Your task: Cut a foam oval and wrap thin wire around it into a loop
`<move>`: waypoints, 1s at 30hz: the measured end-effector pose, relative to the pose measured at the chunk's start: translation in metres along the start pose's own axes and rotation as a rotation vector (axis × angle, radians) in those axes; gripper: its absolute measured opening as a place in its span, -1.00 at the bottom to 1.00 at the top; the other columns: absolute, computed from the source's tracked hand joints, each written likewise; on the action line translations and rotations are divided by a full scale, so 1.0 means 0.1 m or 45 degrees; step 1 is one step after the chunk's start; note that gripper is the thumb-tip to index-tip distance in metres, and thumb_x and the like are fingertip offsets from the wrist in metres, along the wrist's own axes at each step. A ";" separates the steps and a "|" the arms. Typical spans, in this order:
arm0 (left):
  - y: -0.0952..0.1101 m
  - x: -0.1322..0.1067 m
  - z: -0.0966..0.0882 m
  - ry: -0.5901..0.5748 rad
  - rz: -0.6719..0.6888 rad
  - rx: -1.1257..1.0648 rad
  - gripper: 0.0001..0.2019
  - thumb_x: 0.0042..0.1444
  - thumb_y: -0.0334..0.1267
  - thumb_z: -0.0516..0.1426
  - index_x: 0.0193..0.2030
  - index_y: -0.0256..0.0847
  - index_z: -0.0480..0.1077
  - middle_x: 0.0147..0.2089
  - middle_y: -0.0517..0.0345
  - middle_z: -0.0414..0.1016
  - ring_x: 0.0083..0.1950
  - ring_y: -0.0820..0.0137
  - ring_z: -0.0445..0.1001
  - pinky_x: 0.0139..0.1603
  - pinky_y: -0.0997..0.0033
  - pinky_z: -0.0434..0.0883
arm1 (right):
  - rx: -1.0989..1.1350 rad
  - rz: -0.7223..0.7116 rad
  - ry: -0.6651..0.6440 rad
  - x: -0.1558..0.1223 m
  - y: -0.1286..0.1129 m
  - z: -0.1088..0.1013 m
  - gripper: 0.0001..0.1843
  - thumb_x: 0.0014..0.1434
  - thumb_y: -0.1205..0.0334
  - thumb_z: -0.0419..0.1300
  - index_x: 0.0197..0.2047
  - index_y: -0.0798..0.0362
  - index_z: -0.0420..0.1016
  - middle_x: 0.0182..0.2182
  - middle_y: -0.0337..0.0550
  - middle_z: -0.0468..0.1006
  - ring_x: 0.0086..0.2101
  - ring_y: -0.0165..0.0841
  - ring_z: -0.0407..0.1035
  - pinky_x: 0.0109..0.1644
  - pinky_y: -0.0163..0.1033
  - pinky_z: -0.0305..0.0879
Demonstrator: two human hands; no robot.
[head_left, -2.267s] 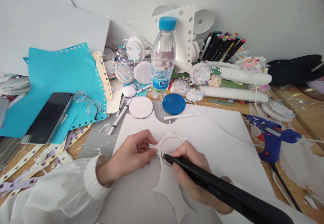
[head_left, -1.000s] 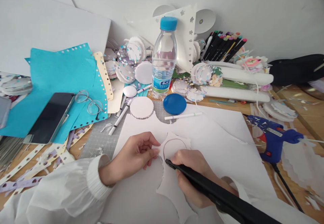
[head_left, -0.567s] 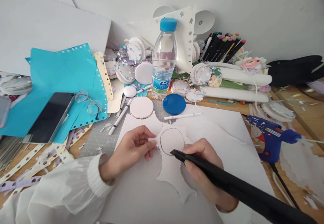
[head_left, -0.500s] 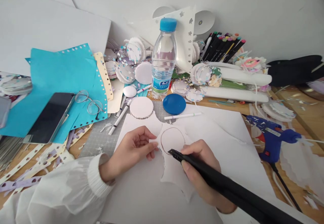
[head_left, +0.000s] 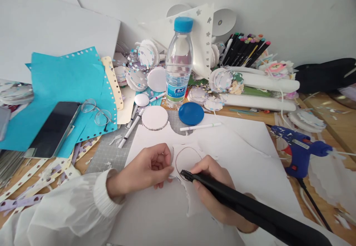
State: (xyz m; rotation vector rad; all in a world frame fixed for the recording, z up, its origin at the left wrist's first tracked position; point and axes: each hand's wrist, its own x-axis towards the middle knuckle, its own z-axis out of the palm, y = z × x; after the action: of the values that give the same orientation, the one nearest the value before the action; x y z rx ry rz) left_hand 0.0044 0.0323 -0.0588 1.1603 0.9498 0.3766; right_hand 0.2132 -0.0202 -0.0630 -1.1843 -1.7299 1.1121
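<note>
Well to the left of the white piece (head_left: 189, 160) lie a phone (head_left: 55, 129) and my glasses (head_left: 102, 117). Nearer, just at its left edge, my left hand (head_left: 141, 171) is half curled, thumb and forefinger tips meeting at the rim; I can't tell whether they truly pinch it. Beyond the piece and a little left sits a round white disc (head_left: 155, 117). The piece itself, with a circle drawn on it, is between my hands, over a white sheet (head_left: 233, 146). My right hand (head_left: 219, 169), on the piece's right, grips a black tool (head_left: 250, 206), its tip at the lower left of the drawn line. If my left fingers hold too lightly, the piece could swivel and the tip stray off the line. The strip between line and left edge looks narrow, so hard pressure might tear it, or a slip could run into my thumb. Farther right of the piece, the blue glue gun (head_left: 297, 151) trails a cord my right sleeve could snag.
</note>
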 end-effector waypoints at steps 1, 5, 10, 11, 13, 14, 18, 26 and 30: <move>0.00 0.00 0.00 -0.003 0.000 0.008 -0.79 0.15 -0.27 0.14 -0.35 -0.20 0.13 -0.48 0.23 0.46 -0.61 0.61 0.33 -0.64 0.65 0.26 | -0.019 -0.012 -0.002 0.01 -0.01 0.00 -0.93 0.19 0.35 0.03 -0.28 -0.03 0.24 -0.59 -0.40 0.27 -0.63 -0.47 0.15 -0.55 -0.37 0.10; 0.02 0.00 0.01 -0.005 0.000 0.037 -0.81 0.15 -0.29 0.13 -0.36 -0.20 0.13 -0.49 0.25 0.45 -0.61 0.61 0.33 -0.63 0.65 0.27 | -0.070 -0.049 0.008 0.03 -0.03 0.02 -0.90 0.16 0.38 0.02 -0.29 -0.03 0.23 -0.61 -0.43 0.27 -0.64 -0.50 0.16 -0.56 -0.40 0.08; 0.04 -0.01 0.01 0.003 -0.015 0.079 -0.79 0.13 -0.28 0.15 -0.37 -0.20 0.14 -0.49 0.24 0.45 -0.60 0.61 0.32 -0.63 0.66 0.27 | -0.146 -0.064 0.013 0.02 0.00 0.03 -0.88 0.13 0.39 0.02 -0.29 -0.04 0.23 -0.59 -0.42 0.28 -0.63 -0.50 0.18 -0.54 -0.39 0.09; 0.03 -0.02 0.01 0.002 -0.018 0.083 -0.78 0.12 -0.28 0.16 -0.38 -0.20 0.14 -0.49 0.24 0.45 -0.61 0.61 0.32 -0.64 0.66 0.27 | -0.155 -0.080 0.003 0.01 0.01 0.03 -0.88 0.14 0.40 0.02 -0.28 -0.04 0.23 -0.59 -0.41 0.28 -0.62 -0.50 0.19 -0.54 -0.39 0.10; 0.03 -0.02 0.01 -0.001 -0.023 0.080 -0.77 0.12 -0.27 0.16 -0.38 -0.19 0.14 -0.50 0.25 0.44 -0.61 0.60 0.31 -0.64 0.65 0.28 | -0.177 -0.125 -0.023 0.01 0.02 0.01 -0.88 0.14 0.39 0.03 -0.27 -0.03 0.23 -0.58 -0.41 0.27 -0.63 -0.50 0.17 -0.53 -0.38 0.09; 0.03 -0.02 0.01 -0.003 -0.025 0.077 -0.77 0.12 -0.26 0.17 -0.38 -0.19 0.14 -0.50 0.26 0.43 -0.61 0.60 0.31 -0.64 0.65 0.27 | -0.193 -0.150 -0.030 0.01 0.02 0.01 -0.88 0.14 0.39 0.03 -0.27 -0.03 0.23 -0.59 -0.41 0.26 -0.63 -0.50 0.16 -0.54 -0.37 0.09; 0.03 -0.01 0.00 -0.018 -0.026 0.066 -0.74 0.13 -0.22 0.17 -0.39 -0.19 0.13 -0.52 0.28 0.40 -0.61 0.60 0.30 -0.63 0.64 0.27 | -0.272 -0.192 -0.058 0.03 0.00 0.01 -0.88 0.13 0.38 0.04 -0.26 -0.02 0.24 -0.60 -0.39 0.27 -0.64 -0.48 0.16 -0.55 -0.34 0.08; 0.00 0.00 0.01 -0.008 0.002 0.023 -0.68 0.14 -0.09 0.17 -0.40 -0.18 0.10 -0.54 0.29 0.37 -0.64 0.61 0.27 -0.66 0.66 0.21 | -0.380 -0.235 -0.097 0.06 -0.03 0.05 -0.89 0.11 0.38 0.01 -0.28 -0.01 0.24 -0.58 -0.28 0.35 -0.60 -0.41 0.25 -0.52 -0.29 0.15; -0.01 0.00 0.03 -0.006 0.008 0.008 -0.66 0.13 -0.07 0.18 -0.42 -0.17 0.09 -0.54 0.28 0.37 -0.63 0.60 0.27 -0.66 0.64 0.20 | -0.348 -0.230 -0.116 0.04 -0.02 0.02 -0.89 0.10 0.38 0.02 -0.30 -0.02 0.21 -0.60 -0.32 0.27 -0.62 -0.41 0.19 -0.53 -0.27 0.08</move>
State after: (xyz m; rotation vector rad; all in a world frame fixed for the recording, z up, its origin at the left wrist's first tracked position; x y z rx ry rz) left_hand 0.0069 0.0297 -0.0591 1.1695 0.9438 0.3759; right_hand 0.2102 -0.0175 -0.0615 -1.1240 -2.0650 0.8523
